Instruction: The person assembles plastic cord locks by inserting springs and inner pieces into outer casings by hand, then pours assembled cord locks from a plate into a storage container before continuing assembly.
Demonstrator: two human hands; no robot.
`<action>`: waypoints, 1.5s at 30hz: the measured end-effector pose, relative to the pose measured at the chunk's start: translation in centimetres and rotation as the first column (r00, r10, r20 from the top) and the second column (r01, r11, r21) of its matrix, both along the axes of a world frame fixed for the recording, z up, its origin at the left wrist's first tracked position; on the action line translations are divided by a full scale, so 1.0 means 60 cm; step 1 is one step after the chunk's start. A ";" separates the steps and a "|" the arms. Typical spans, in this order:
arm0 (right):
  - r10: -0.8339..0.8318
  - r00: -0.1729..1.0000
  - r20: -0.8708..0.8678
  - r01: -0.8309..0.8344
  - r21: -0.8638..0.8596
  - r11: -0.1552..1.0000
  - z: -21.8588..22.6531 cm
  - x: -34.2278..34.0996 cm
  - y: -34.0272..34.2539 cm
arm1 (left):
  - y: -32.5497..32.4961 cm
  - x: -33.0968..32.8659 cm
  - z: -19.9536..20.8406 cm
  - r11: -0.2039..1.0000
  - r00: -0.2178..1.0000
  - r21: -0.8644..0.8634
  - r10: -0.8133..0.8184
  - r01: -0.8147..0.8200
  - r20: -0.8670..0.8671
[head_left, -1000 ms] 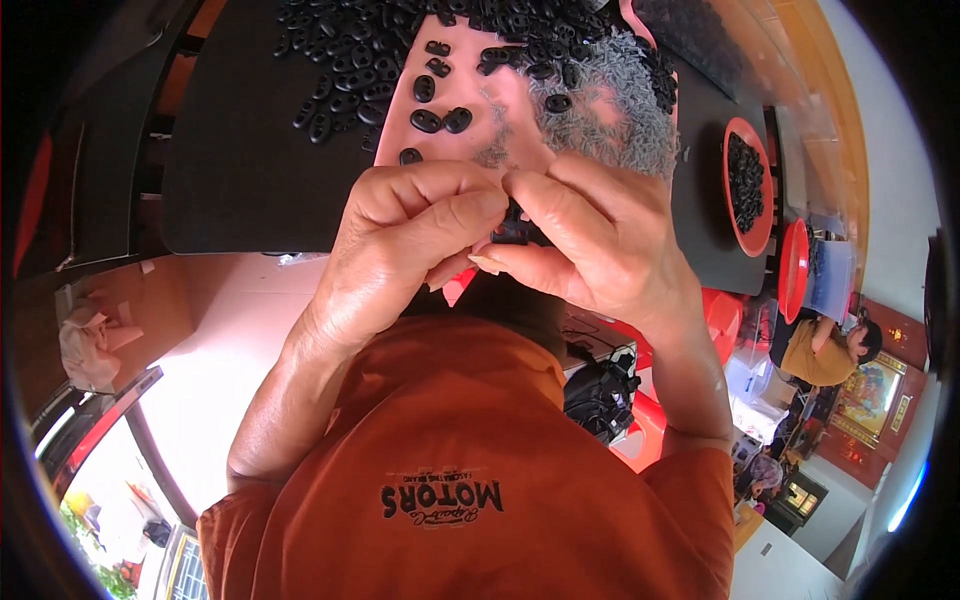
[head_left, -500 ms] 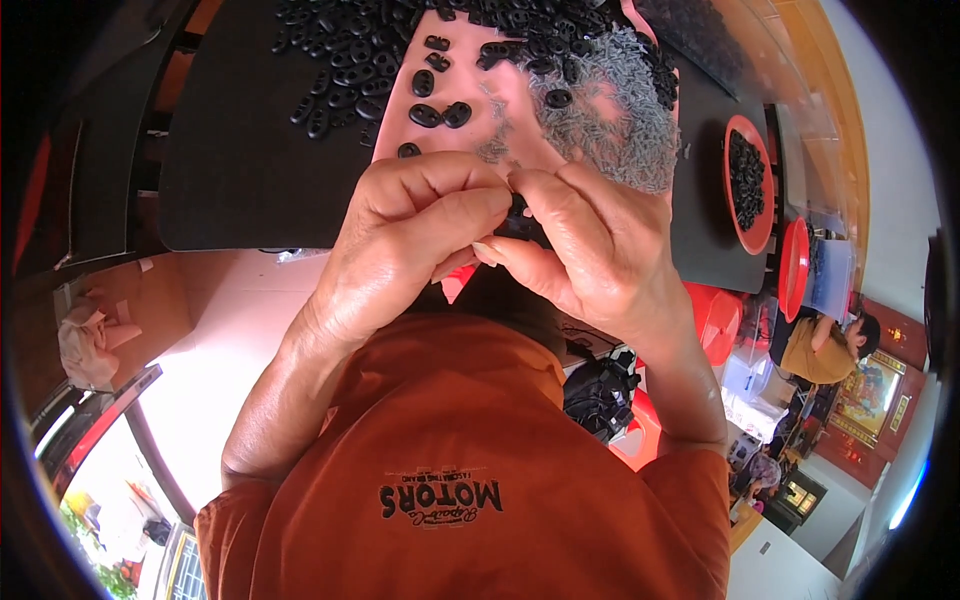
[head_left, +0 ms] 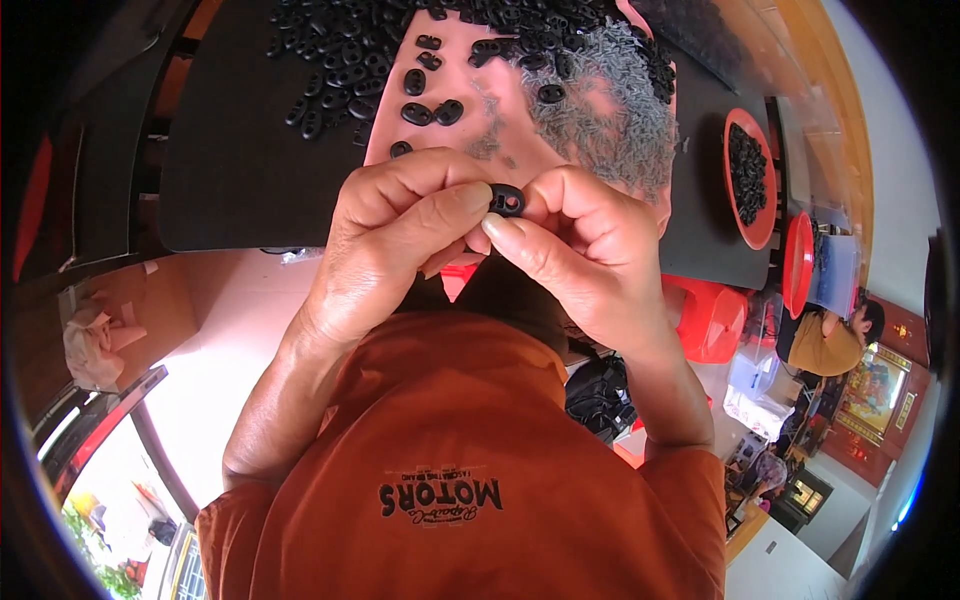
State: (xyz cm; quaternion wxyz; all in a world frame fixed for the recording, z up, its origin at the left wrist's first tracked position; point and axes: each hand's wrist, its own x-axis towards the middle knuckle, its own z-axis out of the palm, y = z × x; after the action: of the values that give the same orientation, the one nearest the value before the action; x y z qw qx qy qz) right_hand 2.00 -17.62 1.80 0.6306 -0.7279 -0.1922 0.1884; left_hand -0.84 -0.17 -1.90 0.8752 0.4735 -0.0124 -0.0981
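Observation:
Between my hands, just past the table's near edge, is a black oval cord lock (head_left: pixel 510 201) with two holes. Its left end is pinched by the thumb and forefinger of my left hand (head_left: pixel 395 225). My right hand (head_left: pixel 590 250) grips the other side, thumb tip at the lower edge and forefinger at the right end. Beyond my fingers, several loose cord locks (head_left: pixel 417 113) lie on a pink sheet (head_left: pixel 475 80). A heap of small grey springs (head_left: pixel 610 125) spreads over the sheet's right side. My palms and curled fingers hide part of the sheet.
A large pile of black cord locks (head_left: pixel 350 65) covers the dark table (head_left: pixel 230 170) at the back. An orange-red bowl (head_left: pixel 733 215) of small black parts stands at the right. Past it are a red stool (head_left: pixel 712 320) and a seated person (head_left: pixel 825 345).
Both hands have shifted slightly left, and my right fingers have changed their hold. More of the cord lock's face now shows between the fingertips.

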 end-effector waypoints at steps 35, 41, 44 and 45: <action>0.459 0.473 0.752 0.015 -0.528 0.849 0.000 0.043 -0.012 | 0.000 0.004 0.033 0.940 0.980 0.279 -0.177 0.194 -0.086; 0.528 0.485 0.697 -0.077 -0.568 0.820 -0.005 0.049 -0.013 | -0.003 0.003 0.027 0.934 0.984 0.309 -0.171 0.177 -0.049; 0.601 0.455 0.657 -0.101 -0.632 0.768 -0.008 0.052 -0.015 | 0.000 0.004 0.017 0.927 0.982 0.327 -0.190 0.183 -0.012; 0.597 0.444 0.668 -0.102 -0.624 0.775 -0.008 0.051 -0.014 | 0.001 0.003 0.016 0.924 0.980 0.335 -0.200 0.184 0.012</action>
State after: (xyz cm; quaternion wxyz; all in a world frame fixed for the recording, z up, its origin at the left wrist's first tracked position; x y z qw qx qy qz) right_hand 5.08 -18.47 1.33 0.1907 -0.8008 -0.5676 -0.0120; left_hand -0.64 -0.11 -0.93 0.7684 0.6130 -0.0621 -0.1730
